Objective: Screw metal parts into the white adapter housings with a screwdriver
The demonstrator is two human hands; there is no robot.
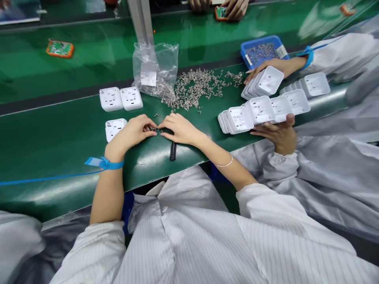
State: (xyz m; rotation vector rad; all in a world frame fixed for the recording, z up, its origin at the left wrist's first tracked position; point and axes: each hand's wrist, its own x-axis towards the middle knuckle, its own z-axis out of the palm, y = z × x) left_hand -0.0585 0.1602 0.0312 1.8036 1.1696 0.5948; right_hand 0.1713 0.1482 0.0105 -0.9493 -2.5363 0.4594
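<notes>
The green bench carries a white socket housing just left of the hands. The left hand and right hand meet fingertip to fingertip, pinching small metal clips between them on the bench surface.

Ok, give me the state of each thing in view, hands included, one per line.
Left hand: on the belt, fingertips pinching small metal parts.
Right hand: on the belt, fingertips meeting the left's.
Metal clips: loose, scattered in a pile.
Bag: open, partly emptied.
Two white covers: flat, side by side.
Third cover: flat by left hand.
Blue tray: holds parts.
Cover rows: stacked on edge, steadied by a co-worker.
</notes>
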